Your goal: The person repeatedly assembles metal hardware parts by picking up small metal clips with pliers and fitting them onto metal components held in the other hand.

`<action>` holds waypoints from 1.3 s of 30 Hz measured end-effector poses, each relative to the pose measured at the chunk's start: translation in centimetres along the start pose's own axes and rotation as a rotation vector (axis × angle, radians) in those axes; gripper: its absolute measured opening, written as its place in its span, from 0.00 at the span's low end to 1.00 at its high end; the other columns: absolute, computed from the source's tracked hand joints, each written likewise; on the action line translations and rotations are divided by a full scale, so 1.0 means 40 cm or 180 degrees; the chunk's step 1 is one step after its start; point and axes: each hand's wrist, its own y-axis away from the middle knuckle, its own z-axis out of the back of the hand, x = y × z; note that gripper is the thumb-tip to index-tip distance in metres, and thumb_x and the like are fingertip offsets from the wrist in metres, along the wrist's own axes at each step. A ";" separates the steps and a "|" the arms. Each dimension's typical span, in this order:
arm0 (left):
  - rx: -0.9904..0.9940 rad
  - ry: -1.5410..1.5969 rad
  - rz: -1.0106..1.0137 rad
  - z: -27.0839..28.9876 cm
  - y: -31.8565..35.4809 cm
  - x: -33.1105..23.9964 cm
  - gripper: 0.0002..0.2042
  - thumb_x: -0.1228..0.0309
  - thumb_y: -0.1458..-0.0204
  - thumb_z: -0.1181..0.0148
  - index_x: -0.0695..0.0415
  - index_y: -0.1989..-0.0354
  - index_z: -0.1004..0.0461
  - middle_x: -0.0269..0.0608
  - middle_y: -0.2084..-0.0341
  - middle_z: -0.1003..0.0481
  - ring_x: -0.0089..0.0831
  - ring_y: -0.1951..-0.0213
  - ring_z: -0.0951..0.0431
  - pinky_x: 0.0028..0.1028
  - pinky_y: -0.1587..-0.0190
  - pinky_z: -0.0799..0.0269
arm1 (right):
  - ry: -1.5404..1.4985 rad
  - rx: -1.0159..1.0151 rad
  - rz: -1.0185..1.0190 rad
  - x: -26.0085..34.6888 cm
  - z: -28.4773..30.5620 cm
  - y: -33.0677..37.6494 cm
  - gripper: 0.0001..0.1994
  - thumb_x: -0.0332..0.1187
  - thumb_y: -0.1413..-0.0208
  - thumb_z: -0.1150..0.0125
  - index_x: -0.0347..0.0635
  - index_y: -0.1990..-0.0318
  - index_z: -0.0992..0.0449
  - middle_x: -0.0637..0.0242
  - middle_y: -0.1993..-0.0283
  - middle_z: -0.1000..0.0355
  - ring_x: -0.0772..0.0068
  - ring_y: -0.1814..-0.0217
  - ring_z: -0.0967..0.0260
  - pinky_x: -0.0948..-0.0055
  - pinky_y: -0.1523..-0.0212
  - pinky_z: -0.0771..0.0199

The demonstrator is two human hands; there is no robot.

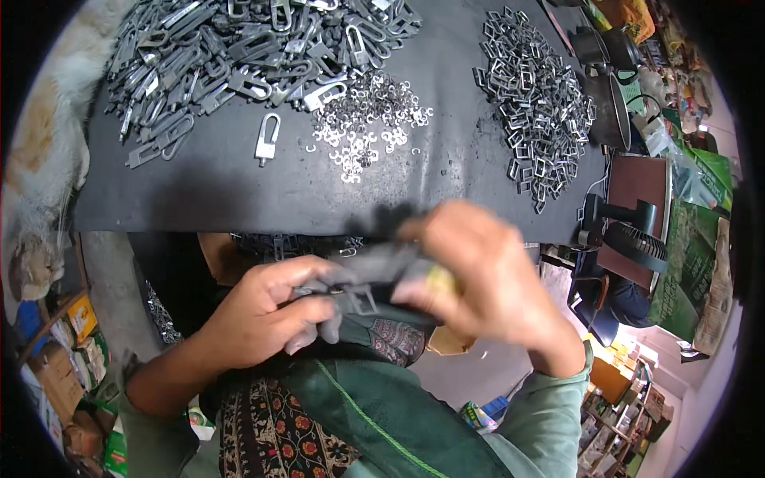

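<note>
My left hand (267, 307) is closed, pinching a dark metal piece with a small rectangular metal loop (362, 300) at its end. Grey covering wraps the fingertips. Close beside it on the right, my right hand (486, 271) is smeared by motion. Its fingers curl around something with a yellow patch (440, 280), too blurred to name. Between the hands stretches a dark grey blurred shape. Both hands are in front of the table's near edge, above my lap. On the dark table (446, 175) lies a single flat metal hook piece (268, 139) with a long loop.
A big heap of similar looped metal pieces (239, 60) covers the far left. Small C-shaped rings (362, 127) are spread beside it, and rectangular loops (538, 111) are piled at right. A white-and-orange furry animal (48, 135) lies along the left edge. A black fan (633, 239) stands right.
</note>
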 end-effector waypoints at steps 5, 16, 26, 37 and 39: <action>-0.0017 0.0379 -0.0247 -0.015 0.002 0.052 0.14 0.78 0.39 0.48 0.65 0.45 0.30 0.40 0.71 0.23 0.14 0.80 0.34 0.16 0.76 0.37 | 0.1066 -0.0405 0.0184 -0.038 -0.030 -0.052 0.22 0.45 0.52 0.32 0.41 0.53 0.25 0.63 0.69 0.35 0.62 0.68 0.34 0.63 0.68 0.32; 0.0071 0.0100 -0.0266 -0.003 -0.036 0.084 0.10 0.74 0.39 0.44 0.65 0.52 0.27 0.35 0.72 0.23 0.14 0.78 0.32 0.17 0.72 0.34 | 0.2263 -0.0557 -0.0750 -0.093 0.029 0.053 0.14 0.39 0.52 0.32 0.43 0.61 0.26 0.63 0.69 0.37 0.60 0.65 0.36 0.62 0.65 0.38; -0.0147 0.0025 -0.0072 -0.001 -0.049 0.096 0.10 0.70 0.41 0.40 0.61 0.55 0.24 0.23 0.76 0.31 0.11 0.75 0.35 0.17 0.72 0.38 | 0.2312 -0.0416 -0.0530 -0.065 0.012 0.023 0.15 0.39 0.55 0.31 0.46 0.62 0.27 0.64 0.65 0.38 0.61 0.60 0.38 0.62 0.59 0.40; -0.0030 -0.0212 -0.0191 -0.012 -0.049 0.077 0.10 0.70 0.41 0.39 0.62 0.56 0.24 0.24 0.73 0.27 0.11 0.69 0.33 0.19 0.64 0.34 | 0.2551 -0.0619 -0.0597 -0.068 0.022 0.032 0.16 0.39 0.56 0.30 0.47 0.62 0.27 0.63 0.65 0.38 0.61 0.59 0.39 0.63 0.61 0.41; -0.0128 0.0046 0.0191 -0.005 -0.048 0.088 0.11 0.69 0.41 0.39 0.63 0.56 0.24 0.27 0.70 0.25 0.14 0.65 0.31 0.21 0.58 0.33 | 0.2594 -0.0551 -0.0588 -0.068 0.030 0.040 0.16 0.39 0.56 0.30 0.46 0.61 0.27 0.63 0.64 0.39 0.61 0.60 0.39 0.63 0.61 0.42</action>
